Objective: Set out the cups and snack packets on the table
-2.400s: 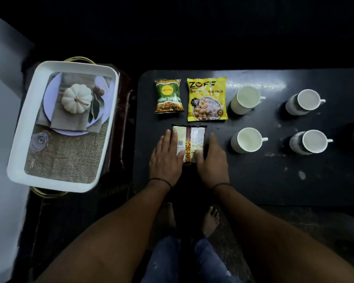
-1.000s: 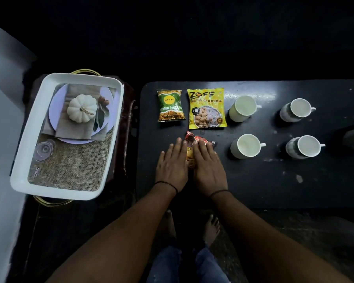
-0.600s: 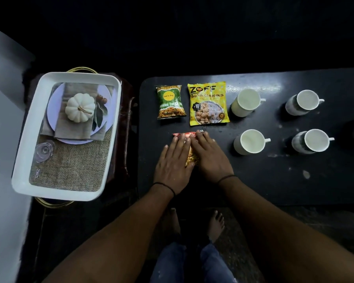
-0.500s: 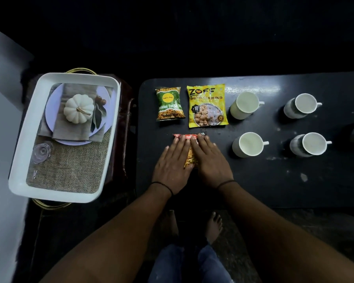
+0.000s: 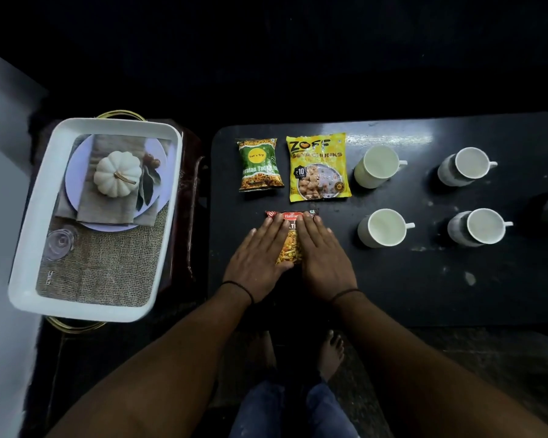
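Fingers [image 5: 279,224] of both hands flat, extended, pressing red packet [image 5: 290,238] onto desk [image 5: 424,295] | left hand [image 5: 258,254], right hand [image 5: 321,254] flanking it | beyond: green packet [image 5: 259,164], yellow packet [image 5: 317,167] | four cups [image 5: 382,227] rightward

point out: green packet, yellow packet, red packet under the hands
green packet [image 5: 259,165], head view, middle of its front.
yellow packet [image 5: 318,167], head view, middle of its front.
red packet [image 5: 291,240], head view, strip between hands.
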